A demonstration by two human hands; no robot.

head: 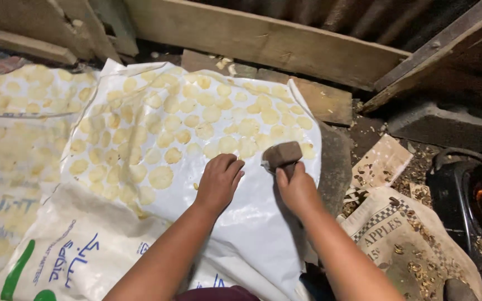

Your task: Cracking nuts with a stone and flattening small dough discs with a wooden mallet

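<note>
While your left hand point(218, 181) presses flat, fingers loose, your right hand point(294, 187) grips the wooden mallet point(282, 154), head just right of it, above the white sheet point(252, 223).

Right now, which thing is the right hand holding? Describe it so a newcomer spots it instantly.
Start at the big white plastic sheet spread on the ground, dotted with flat pale yellow discs. Near its right edge, the right hand grips a small brown block-headed mallet. It is the only dark, chunky, solid thing on the sheet; everything around it is thin, round and yellowish.

dim warm light, soft blur, dark edges.
</note>
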